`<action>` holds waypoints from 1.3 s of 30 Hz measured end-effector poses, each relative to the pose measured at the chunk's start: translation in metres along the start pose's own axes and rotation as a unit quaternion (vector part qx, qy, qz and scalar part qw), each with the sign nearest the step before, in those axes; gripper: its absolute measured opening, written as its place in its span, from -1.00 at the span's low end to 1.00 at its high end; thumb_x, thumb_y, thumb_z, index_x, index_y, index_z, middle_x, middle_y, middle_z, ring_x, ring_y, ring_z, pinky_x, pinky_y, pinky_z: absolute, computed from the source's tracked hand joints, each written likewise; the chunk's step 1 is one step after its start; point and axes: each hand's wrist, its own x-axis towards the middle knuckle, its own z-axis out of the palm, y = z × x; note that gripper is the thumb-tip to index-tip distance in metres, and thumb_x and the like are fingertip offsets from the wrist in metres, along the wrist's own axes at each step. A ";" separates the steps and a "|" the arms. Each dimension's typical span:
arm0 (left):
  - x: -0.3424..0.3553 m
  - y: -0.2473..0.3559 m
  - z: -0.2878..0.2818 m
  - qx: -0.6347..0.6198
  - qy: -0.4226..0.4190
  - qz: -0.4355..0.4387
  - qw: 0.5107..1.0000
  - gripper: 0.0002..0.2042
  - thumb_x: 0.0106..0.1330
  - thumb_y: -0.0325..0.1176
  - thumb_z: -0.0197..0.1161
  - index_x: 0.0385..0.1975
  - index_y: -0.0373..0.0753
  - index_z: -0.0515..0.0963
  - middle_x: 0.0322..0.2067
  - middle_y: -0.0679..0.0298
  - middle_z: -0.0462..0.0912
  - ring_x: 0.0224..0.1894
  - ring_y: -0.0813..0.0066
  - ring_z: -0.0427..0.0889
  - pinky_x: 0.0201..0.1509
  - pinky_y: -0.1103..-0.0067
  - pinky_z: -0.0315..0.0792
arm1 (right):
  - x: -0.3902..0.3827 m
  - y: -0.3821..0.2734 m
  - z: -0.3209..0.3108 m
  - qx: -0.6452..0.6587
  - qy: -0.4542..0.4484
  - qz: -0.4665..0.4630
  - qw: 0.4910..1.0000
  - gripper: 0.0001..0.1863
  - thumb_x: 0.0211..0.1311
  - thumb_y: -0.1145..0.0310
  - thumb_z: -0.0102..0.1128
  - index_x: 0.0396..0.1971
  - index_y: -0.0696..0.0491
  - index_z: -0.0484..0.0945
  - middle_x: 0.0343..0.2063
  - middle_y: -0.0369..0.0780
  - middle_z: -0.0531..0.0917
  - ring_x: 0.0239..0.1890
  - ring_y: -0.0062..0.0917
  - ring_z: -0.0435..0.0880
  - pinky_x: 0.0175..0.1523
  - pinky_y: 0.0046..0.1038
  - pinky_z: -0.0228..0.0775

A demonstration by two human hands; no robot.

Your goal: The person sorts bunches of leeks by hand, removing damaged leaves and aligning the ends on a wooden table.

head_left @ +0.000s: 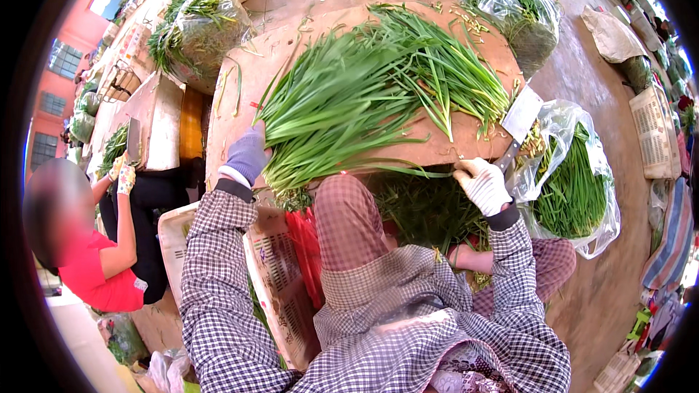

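Observation:
A large pile of long green leafy stalks, like garlic chives (349, 91), lies across a low brown board (237, 120) before my knees. My left hand (247, 154), in a purple-grey knit glove, is closed on the pile's near left end. At the board's near right corner, my right hand (482, 185) wears a white striped glove. Its fingers are pinched together at the tip of a long green leaf (419, 170). A broad-bladed knife (522, 113) rests beside it, handle pointing toward that hand; whether the hand touches the handle cannot be told.
Clear plastic bags of greens stand at the right (571, 193), far right (528, 11) and far left (211, 29). A plastic crate (280, 284) sits by my left leg. Cut greens lie beneath the board. Another person in red (98, 269) works with greens at the left.

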 end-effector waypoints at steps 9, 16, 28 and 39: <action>-0.013 -0.009 -0.012 -0.023 -0.028 0.013 0.999 -0.22 0.02 -0.26 0.35 0.26 -0.33 0.14 -0.08 -0.11 0.50 0.00 -0.05 0.51 0.02 0.28 0.44 | 0.044 -0.043 0.020 0.049 0.009 -0.061 0.997 -0.81 0.01 0.39 0.28 -0.36 0.14 0.64 -0.48 -0.06 0.63 -0.42 -0.21 0.64 -0.29 -0.35 0.50; -0.049 -0.002 -0.057 0.024 0.090 0.091 0.991 -0.18 -0.03 -0.15 0.38 0.27 -0.32 0.19 0.05 -0.07 0.39 0.06 -0.07 0.36 0.16 0.27 0.29 | 0.077 -0.001 -0.049 0.021 0.112 -0.016 0.993 -0.78 0.07 0.28 0.22 -0.35 0.11 0.63 -0.49 -0.06 0.63 -0.41 -0.21 0.64 -0.27 -0.31 0.48; -0.011 0.244 0.010 -0.678 -0.128 0.066 0.721 -0.39 0.22 -0.35 0.29 0.24 -0.39 0.21 0.10 0.09 0.42 0.05 0.40 0.49 0.09 0.51 0.43 | 0.155 0.065 -0.077 -0.215 0.009 0.053 0.975 -0.46 0.19 -0.11 0.08 0.07 -0.09 0.42 -0.37 -0.03 0.65 -0.28 -0.16 0.65 -0.22 -0.19 0.44; 0.078 0.315 0.041 -0.855 -0.261 0.016 0.448 -0.73 0.36 -0.25 0.15 -0.05 -0.27 0.44 -0.15 0.27 0.57 -0.11 0.45 0.58 -0.03 0.51 0.50 | 0.153 0.061 -0.038 -0.139 -0.035 -0.012 0.990 -0.42 0.12 -0.14 0.16 -0.21 0.14 0.47 -0.47 0.02 0.60 -0.38 -0.08 0.62 -0.25 -0.18 0.43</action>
